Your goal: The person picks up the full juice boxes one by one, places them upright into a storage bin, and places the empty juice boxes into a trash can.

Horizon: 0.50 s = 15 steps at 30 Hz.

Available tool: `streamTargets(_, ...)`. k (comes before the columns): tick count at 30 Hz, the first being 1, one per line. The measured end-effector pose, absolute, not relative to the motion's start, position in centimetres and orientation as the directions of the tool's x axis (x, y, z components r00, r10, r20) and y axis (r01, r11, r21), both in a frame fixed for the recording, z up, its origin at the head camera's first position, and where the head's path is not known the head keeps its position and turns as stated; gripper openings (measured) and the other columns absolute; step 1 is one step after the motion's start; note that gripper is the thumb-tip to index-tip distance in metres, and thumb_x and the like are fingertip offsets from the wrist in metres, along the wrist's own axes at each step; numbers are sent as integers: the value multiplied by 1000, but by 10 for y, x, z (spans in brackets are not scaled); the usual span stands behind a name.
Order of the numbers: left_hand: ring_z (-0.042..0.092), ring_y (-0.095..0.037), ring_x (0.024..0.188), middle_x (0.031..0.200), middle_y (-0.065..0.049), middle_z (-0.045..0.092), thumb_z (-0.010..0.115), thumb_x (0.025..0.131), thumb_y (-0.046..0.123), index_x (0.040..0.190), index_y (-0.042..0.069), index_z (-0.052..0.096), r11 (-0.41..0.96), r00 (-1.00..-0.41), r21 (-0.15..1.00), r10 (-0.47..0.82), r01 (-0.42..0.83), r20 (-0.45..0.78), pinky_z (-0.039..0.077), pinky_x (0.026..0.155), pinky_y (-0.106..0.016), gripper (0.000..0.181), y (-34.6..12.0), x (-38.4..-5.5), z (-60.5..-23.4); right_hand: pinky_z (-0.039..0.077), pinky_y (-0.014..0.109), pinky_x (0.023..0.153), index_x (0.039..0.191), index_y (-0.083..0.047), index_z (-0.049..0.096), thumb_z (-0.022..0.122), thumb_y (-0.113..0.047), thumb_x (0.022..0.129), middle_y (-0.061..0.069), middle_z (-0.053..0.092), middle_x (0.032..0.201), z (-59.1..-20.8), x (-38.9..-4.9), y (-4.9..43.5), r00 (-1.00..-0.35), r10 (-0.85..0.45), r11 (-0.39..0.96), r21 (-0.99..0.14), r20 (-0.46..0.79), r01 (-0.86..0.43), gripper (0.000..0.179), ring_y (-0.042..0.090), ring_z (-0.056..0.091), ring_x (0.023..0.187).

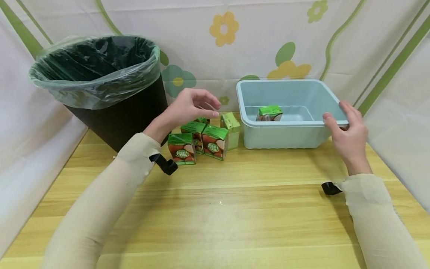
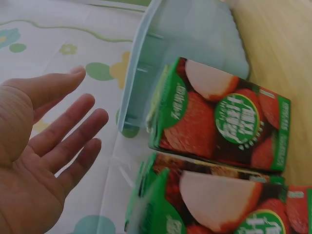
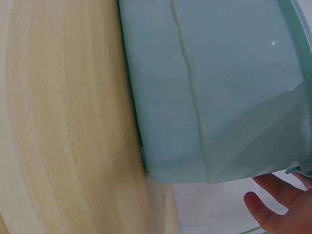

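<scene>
My left hand point(image 1: 191, 107) hovers above a cluster of small juice boxes, fingers loosely bent, nothing between them. In the left wrist view its palm and spread fingertips are apart from the boxes. Several boxes are green-topped with red fruit pictures, among them a front-left juice box point(image 1: 181, 149) and another juice box point(image 1: 215, 142). A pale green carton point(image 1: 231, 129) stands beside them, by the bin. My right hand point(image 1: 351, 136) grips the front right corner of the light blue plastic bin point(image 1: 279, 136), thumb at the front rim. Inside the bin is one green-topped juice box point(image 1: 270, 113).
A black trash can point(image 1: 124, 116) lined with a translucent green bag point(image 1: 100, 91) stands at the back left, its mouth higher than the boxes. Behind everything hangs a white flowered curtain point(image 1: 198, 45). The wooden table point(image 1: 235, 220) extends in front.
</scene>
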<state>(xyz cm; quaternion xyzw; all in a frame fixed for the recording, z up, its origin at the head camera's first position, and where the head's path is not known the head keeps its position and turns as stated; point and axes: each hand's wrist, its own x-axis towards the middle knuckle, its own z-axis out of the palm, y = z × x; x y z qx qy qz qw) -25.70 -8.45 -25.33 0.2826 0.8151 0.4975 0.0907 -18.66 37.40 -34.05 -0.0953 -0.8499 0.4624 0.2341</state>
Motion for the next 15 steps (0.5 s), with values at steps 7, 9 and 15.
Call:
streamTargets(7,75,-21,109,122,-6,76,80,94,11,117,11,77,359,-790,842,602,403,121,62,94,-41,23,-94,-251,-263,47,14,110,164,-28,42,64,-43,101,-9,35,171,-342,-188,373,-868,381,562,-825,317,-55,68,16,41,147)
streamTargets(9,75,-22,109,122,-6,75,80,94,10,117,10,77,359,-784,841,609,404,117,62,95,-41,23,-96,-250,-265,47,14,110,164,-28,42,64,-43,101,-9,35,171,-342,-188,373,-868,381,563,-825,320,-56,68,16,41,148)
streamTargets(15,74,-23,110,124,-9,74,83,91,9,119,10,77,386,-767,815,634,431,105,61,95,-40,29,-98,-249,-272,47,13,110,164,-29,42,64,-43,101,-9,35,171,-342,-187,374,-868,382,559,-827,318,-57,68,16,42,147)
